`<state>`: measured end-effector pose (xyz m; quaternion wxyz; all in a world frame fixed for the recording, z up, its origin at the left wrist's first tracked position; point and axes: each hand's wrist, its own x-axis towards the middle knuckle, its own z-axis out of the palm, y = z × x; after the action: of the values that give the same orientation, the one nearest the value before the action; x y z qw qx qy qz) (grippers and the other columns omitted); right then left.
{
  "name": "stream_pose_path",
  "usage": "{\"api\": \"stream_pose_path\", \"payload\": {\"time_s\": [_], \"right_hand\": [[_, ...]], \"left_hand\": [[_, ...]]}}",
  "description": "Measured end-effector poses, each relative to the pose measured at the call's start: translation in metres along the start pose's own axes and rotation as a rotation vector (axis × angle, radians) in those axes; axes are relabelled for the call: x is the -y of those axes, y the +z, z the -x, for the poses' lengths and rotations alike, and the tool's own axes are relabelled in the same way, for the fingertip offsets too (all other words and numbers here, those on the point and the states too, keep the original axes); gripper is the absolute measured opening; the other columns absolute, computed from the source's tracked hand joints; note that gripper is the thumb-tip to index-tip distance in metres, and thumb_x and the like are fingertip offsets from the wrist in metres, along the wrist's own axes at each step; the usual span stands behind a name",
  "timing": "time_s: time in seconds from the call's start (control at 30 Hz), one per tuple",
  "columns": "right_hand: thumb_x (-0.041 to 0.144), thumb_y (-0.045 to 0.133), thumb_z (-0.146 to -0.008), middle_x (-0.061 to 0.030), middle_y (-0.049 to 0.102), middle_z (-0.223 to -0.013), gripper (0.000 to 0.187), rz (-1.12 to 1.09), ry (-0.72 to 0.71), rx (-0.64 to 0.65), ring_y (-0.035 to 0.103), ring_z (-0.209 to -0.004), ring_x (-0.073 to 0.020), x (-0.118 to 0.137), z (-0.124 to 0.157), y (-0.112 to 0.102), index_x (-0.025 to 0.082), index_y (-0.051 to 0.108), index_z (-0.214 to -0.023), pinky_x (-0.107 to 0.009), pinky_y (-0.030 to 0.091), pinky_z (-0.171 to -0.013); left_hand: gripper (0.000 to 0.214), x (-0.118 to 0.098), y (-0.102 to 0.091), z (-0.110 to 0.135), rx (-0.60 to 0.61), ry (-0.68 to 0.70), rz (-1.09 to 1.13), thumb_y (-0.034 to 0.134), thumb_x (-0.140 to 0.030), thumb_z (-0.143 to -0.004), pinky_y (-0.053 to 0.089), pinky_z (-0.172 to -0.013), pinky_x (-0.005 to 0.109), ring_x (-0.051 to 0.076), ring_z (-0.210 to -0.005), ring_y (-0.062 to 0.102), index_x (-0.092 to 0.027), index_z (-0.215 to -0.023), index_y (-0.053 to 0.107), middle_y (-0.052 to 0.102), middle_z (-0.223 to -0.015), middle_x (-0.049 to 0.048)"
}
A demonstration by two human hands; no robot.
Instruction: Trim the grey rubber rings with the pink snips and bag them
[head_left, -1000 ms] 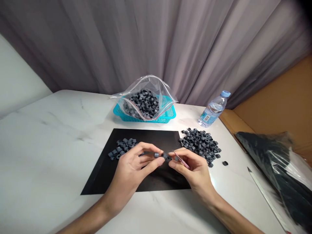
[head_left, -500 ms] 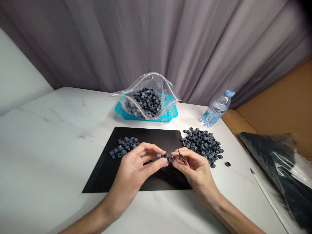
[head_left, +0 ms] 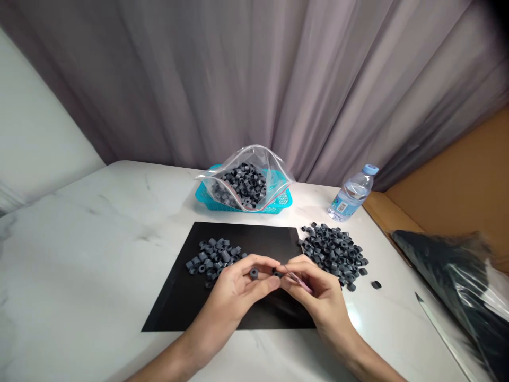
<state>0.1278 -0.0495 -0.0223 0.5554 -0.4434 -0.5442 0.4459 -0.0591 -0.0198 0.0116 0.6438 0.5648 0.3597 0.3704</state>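
My left hand point(head_left: 242, 289) is closed in a pinch over the black mat, its fingertips on a small dark grey plastic ring point(head_left: 277, 272). A second ring point(head_left: 253, 274) shows in the gap between its thumb and fingers; whether it is held or lies beyond, I cannot tell. Fingertip to fingertip with it, my right hand point(head_left: 318, 286) grips a slim pinkish tool point(head_left: 299, 281) with a thin pointed metal end, directed at the pinched ring. The tool's exact kind is hard to make out. Beyond my left hand is a pile of grey rings point(head_left: 214, 257) on the mat.
The black mat point(head_left: 170, 302) lies on a white marbled table. Right of it spreads a larger ring heap point(head_left: 334, 249). Behind stand a blue basket point(head_left: 202, 196) with an open zip bag point(head_left: 246, 185) of rings and a water bottle point(head_left: 352, 196). A dark plastic-wrapped bundle point(head_left: 445, 281) borders the right.
The view has tilted up slightly, so everything sits lower. The ring cluster at my fingertips has parted, with one ring now further inside the left hand. The pink tool lies flatter, its tip nearer the left fingers.
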Motion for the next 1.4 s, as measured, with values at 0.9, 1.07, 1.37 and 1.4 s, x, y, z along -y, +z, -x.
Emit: {"api": "stream_pose_path", "payload": {"time_s": [0.9, 1.07, 1.37, 1.4], "right_hand": [[0.046, 0.059, -0.097, 0.0013, 0.054, -0.074, 0.028, 0.489, 0.025, 0.054, 0.046, -0.066, -0.0145, 0.0, 0.003, 0.002, 0.021, 0.062, -0.084, -0.027, 0.036, -0.061], [0.045, 0.058, -0.098, -0.0021, 0.066, -0.086, 0.026, 0.456, 0.041, 0.187, 0.06, -0.077, -0.0184, -0.004, -0.013, 0.017, 0.023, 0.07, -0.105, -0.029, 0.045, -0.071], [0.05, 0.07, -0.087, 0.0002, 0.061, -0.067, 0.031, 0.381, 0.117, 0.141, 0.049, -0.062, -0.0153, -0.014, -0.027, 0.028, 0.02, 0.074, -0.08, -0.026, 0.039, -0.059], [0.051, 0.071, -0.086, 0.0003, 0.06, -0.067, 0.032, 0.359, 0.12, 0.135, 0.048, -0.062, -0.015, -0.014, -0.027, 0.028, 0.02, 0.073, -0.078, -0.026, 0.038, -0.059]], "left_hand": [[0.022, -0.075, -0.052, -0.01, 0.002, 0.846, -1.556, 0.046, -0.015, -0.103, 0.049, -0.083, 0.036, 0.021, -0.09, 0.063, -0.018, -0.113, 0.065, 0.064, -0.103, 0.0063], [0.016, -0.029, -0.067, -0.001, 0.194, 0.552, -1.392, 0.054, -0.025, -0.102, 0.045, -0.088, 0.036, 0.021, -0.095, 0.06, -0.022, -0.098, 0.069, 0.063, -0.103, 0.0033], [0.02, -0.008, -0.059, -0.005, 0.146, 0.513, -1.363, 0.05, -0.022, -0.102, 0.041, -0.092, 0.041, 0.023, -0.095, 0.058, -0.021, -0.089, 0.065, 0.061, -0.101, 0.0039], [0.02, -0.007, -0.059, -0.005, 0.131, 0.481, -1.315, 0.049, -0.023, -0.102, 0.042, -0.093, 0.041, 0.023, -0.096, 0.058, -0.021, -0.09, 0.065, 0.06, -0.102, 0.0039]]}}
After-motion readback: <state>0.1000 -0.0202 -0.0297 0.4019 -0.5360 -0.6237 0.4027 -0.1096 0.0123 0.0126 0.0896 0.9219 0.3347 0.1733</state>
